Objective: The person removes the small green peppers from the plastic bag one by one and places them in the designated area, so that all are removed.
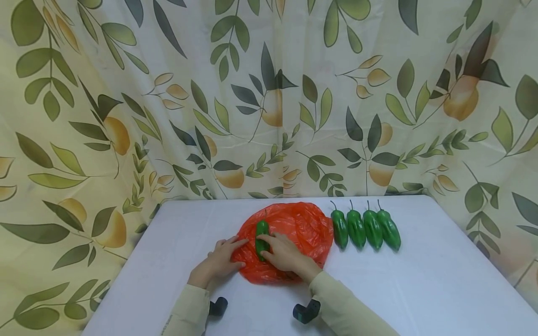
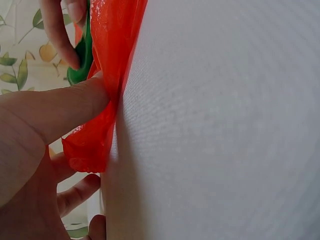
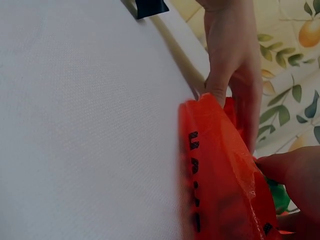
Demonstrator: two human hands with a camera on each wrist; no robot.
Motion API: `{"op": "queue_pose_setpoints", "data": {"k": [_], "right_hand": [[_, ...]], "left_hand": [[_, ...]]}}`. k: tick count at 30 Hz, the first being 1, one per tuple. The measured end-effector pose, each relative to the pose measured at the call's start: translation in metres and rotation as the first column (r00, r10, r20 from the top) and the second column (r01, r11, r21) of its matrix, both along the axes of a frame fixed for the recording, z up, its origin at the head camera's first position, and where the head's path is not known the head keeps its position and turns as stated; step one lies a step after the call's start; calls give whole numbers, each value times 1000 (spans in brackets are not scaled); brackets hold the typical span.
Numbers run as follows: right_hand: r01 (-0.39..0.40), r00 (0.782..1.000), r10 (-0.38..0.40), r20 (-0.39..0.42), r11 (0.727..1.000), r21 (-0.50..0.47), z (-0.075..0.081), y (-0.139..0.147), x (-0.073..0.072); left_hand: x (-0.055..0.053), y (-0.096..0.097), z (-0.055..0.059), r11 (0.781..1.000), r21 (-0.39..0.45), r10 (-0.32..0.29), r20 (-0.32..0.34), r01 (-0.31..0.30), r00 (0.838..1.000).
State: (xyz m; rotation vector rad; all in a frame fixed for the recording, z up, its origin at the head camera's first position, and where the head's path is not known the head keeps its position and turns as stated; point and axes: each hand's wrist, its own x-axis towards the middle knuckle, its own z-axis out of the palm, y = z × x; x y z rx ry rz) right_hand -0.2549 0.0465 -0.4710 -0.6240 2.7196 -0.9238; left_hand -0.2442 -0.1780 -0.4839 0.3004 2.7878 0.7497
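Note:
A crumpled red plastic bag point(image 1: 300, 233) lies on the white table. On its left part is a green chili pepper point(image 1: 262, 227), its stem pointing to the far side. My right hand point(image 1: 283, 252) grips this pepper from the right, with thumb and fingers at its side. At the bag's left edge, my left hand point(image 1: 220, 259) touches the red plastic with fingers spread and fairly straight. The left wrist view shows the left thumb point(image 2: 75, 107) against the bag close to the tabletop. The right hand partly hides the pepper in the right wrist view.
Several more green chili peppers point(image 1: 364, 228) lie in a row just right of the bag, stems pointing away. The white tabletop point(image 1: 445, 275) extends to both sides. Behind it hangs a leaf-and-fruit patterned curtain point(image 1: 294, 140).

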Motion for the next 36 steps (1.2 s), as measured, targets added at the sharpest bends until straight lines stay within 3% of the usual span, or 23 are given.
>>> {"op": "queue_pose_setpoints", "data": {"k": [20, 32, 36], "right_hand": [[29, 999, -31, -6, 980, -197, 0, 10, -4], [101, 994, -88, 65, 962, -252, 3, 17, 0], [162, 986, -146, 76, 943, -291, 5, 21, -1]], "left_hand": [[0, 0, 2, 1000, -5, 10, 15, -10, 1000], [1, 1, 1, 1000, 7, 20, 23, -21, 1000], [1, 1, 2, 1000, 10, 27, 31, -27, 999]]}}
